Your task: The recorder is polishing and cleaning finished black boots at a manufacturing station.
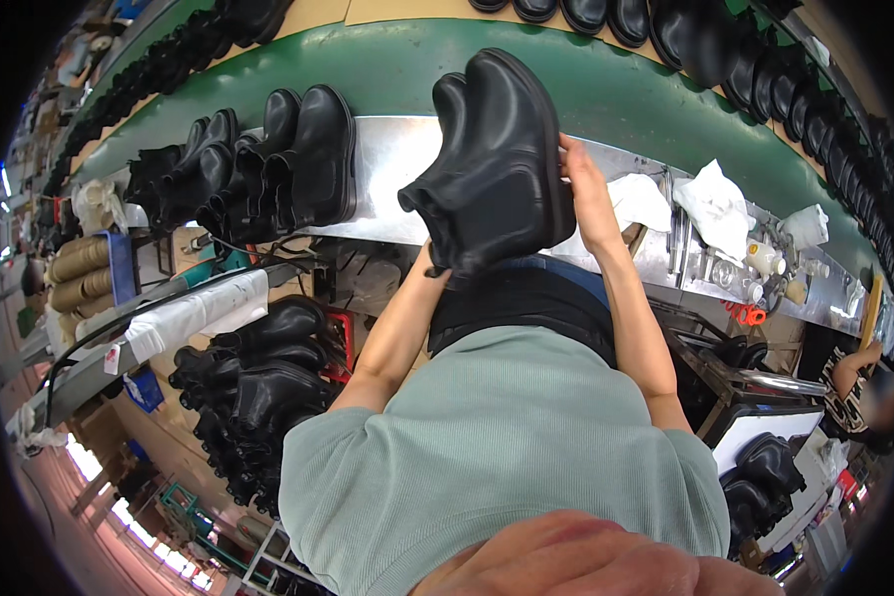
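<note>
A pair of black ankle boots (507,149) with elastic side panels is held up in front of me, toes pointing away, one boot mostly behind the other. My right hand (588,194) grips the nearer boot from the right, its palm along the sole edge and fingertips passing behind it. On the left, my forearm (402,323) runs up to the boot shafts, which cover my left hand and its fingers. Below the boots lies the metal-topped bench edge (377,169). To their left, several more black boots (323,149) stand on that bench.
Rows of black boots (755,84) line a green conveyor (397,65). White cloths (713,204), small jars (765,258) and orange-handled scissors (747,314) lie to the right. Boots (268,387) are piled at lower left, near thread spools (77,263). Another person (849,387) is at far right.
</note>
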Motion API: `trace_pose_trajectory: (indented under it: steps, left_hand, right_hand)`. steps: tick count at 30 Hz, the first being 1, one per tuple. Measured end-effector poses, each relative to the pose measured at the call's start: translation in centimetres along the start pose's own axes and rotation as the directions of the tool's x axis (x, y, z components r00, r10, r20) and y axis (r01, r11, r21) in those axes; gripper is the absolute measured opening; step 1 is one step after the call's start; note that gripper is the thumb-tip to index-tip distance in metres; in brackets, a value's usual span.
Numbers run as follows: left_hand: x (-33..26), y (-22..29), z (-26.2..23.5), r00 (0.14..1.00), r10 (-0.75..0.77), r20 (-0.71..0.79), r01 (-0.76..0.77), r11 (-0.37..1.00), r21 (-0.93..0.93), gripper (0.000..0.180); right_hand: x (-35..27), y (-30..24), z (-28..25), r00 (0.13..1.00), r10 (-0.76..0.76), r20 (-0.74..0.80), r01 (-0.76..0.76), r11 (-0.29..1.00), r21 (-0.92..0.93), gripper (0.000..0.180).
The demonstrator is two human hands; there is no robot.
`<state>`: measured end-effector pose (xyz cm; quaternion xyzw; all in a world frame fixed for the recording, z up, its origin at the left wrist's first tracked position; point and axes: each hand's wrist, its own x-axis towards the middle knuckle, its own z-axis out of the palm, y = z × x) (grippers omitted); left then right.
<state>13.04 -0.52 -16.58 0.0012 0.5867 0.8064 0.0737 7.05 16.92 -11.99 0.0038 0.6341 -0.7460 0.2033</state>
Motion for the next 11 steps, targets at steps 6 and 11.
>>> trace_pose_trajectory:
  steps: [6,11]
  left_hand:
    - [-0.1,-5.6,-4.0,0.996,0.084,-0.007,-0.079,0.962,0.261,0.046]
    - [0.4,0.9,-1.1,0.961,0.277,0.02,-0.237,0.783,0.576,0.047]
  right_hand:
    - [0.8,3.4,-2.5,0.984,-0.176,-0.003,0.158,0.891,-0.425,0.055]
    - [0.4,11.9,-9.2,0.928,-0.205,0.309,0.291,-0.115,-0.95,0.064]
